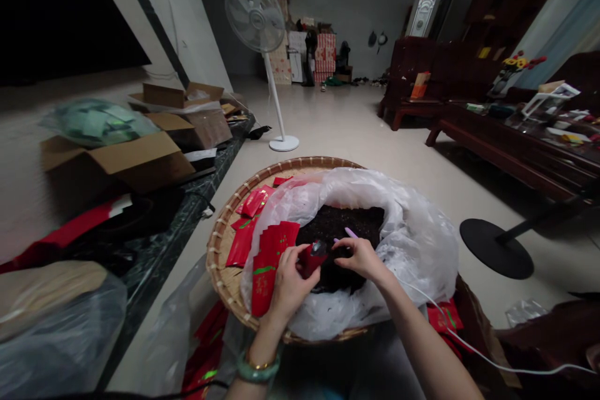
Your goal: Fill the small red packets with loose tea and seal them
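Note:
My left hand [293, 281] is closed round a small red packet [311, 259] with a shiny, see-through top. Just right of it, my right hand [359, 257] is in a pinch, and a slim purple stick-like thing [350, 233] pokes out by its fingers; its exact kind is unclear. Below both hands lies a heap of dark, loose leaf-like stuff, perhaps tea [340, 219], inside a white plastic bag [412, 244]. A fanned stack of red packets [265, 272] rests on the bag's left side. Everything sits on a round woven bamboo tray [216, 256].
More red packets [240, 244] lie on the tray's left part, others [443, 317] low at right. A white standing fan [276, 100] is ahead. Cardboard boxes [135, 159] line the left ledge. A black round base [497, 249] and wooden table [497, 137] stand right. A white cord [492, 362] crosses lower right.

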A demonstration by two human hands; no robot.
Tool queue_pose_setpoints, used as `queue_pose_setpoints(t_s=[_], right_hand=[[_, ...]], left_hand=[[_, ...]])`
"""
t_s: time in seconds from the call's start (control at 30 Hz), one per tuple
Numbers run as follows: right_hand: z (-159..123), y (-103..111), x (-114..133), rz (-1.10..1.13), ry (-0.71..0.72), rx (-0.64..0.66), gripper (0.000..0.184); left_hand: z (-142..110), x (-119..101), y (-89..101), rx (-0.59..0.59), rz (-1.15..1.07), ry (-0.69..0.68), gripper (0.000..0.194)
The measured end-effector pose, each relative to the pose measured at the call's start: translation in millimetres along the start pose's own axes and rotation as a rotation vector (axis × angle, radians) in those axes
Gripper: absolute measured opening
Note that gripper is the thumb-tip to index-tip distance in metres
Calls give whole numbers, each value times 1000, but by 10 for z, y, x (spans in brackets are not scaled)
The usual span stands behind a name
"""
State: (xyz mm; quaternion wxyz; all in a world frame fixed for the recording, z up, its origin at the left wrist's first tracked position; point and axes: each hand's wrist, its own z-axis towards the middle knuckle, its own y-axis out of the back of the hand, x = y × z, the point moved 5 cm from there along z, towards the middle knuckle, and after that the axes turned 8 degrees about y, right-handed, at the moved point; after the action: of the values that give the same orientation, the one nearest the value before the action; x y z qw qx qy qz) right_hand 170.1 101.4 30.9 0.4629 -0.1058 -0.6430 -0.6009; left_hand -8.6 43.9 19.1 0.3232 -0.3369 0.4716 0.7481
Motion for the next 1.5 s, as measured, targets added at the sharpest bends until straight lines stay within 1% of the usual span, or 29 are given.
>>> queue_pose_setpoints(t_s=[0.3,0.4,0.5,0.57,0.63,0.7,0.77,0.83,0.97,1.03,1.17,1.27,1.37,1.43,1.5], right_hand=[[26,338,460,45,153,-105,25],[50,360,612,12,213,-100,29],[65,314,699,-13,255,-74,34],[67,281,702,45,242,-70,39],[63,268,659,134,199,-101,38],[50,273,587,179,158,-151,31],[27,277,502,174,136,-196,23],[-4,259,419,172,121,-217,19],[-77,153,325,207,63,-194,17],[-106,86,334,220,50,-183,21],[-147,-26,418,218,91,-184,30],[-183,-42,496,182,159,-221,29],[-209,-64,545,108,224,-181,29],[-211,-92,517,82,228,-149,28],[-204,-114,433,119,197,-154,24]], left_hand=[[13,-80,-56,21,103,-46,39],[16,-79,-81,28,105,-37,41],[17,-76,-102,27,96,-36,42],[18,-70,-110,21,84,-39,42],[20,-60,-112,16,73,-35,42],[24,-43,-106,14,61,-18,43],[27,-27,-91,10,43,2,43],[27,-16,-72,-1,21,18,43],[13,-10,-53,-18,-17,34,44],[0,-13,-61,-12,-17,30,43],[-22,-26,-82,-3,25,-9,44],[-34,-33,-79,-11,53,-35,45],[-46,-41,-81,2,62,-30,46],[-54,-43,-97,29,55,-15,47],[-59,-30,-114,57,37,0,48]])
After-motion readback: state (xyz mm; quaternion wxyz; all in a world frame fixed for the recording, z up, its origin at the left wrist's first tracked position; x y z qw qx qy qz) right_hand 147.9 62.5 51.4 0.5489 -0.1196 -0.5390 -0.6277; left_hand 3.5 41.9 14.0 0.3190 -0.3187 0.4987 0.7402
